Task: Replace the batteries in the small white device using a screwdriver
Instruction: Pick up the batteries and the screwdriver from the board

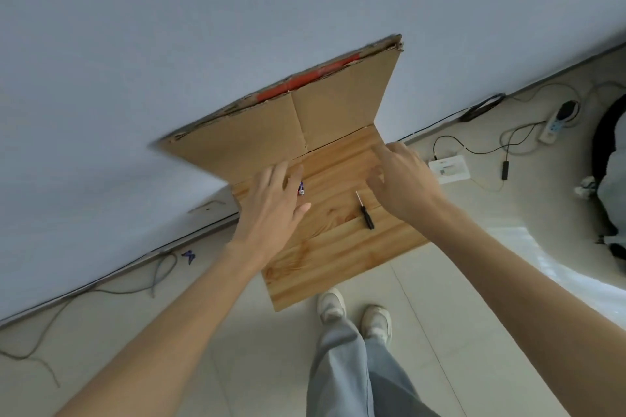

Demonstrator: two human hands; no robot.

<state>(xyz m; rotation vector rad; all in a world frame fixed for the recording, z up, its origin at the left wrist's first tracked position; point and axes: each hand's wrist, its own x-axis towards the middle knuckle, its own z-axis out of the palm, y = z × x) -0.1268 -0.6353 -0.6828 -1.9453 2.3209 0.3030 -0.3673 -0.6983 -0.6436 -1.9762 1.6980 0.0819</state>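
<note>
a person stands over a small wooden table (338, 257), seen from their own head, both bare arms stretched forward and down. behind the hands, a flattened cardboard sheet (271, 132) leans against a pale wall (203, 10), probably set there as a backdrop to the work surface.

the left hand (271, 210) hovers palm down over the table's left part, fingers spread and loosely open. it grips nothing that can be seen. just past its fingertips, half hidden by them, lies a battery (301, 188) with a blue and red label; the hand looks set to reach for it or to have it close by for the swap.

the right hand (399, 176) is also open, fingers splayed and pointing away toward the table's far right corner, holding nothing visible. whether anything sits under its palm cannot be told.

between the two hands, nearer the right wrist, a small screwdriver (365, 210) with a black handle lies flat on the wood, untouched, within easy reach of the right hand.

the white device cannot be made out on the table; it may be hidden under a hand. to the right of the right hand, on the floor, a white box (450, 171) with cables sits well apart. the task seems barely begun.
</note>
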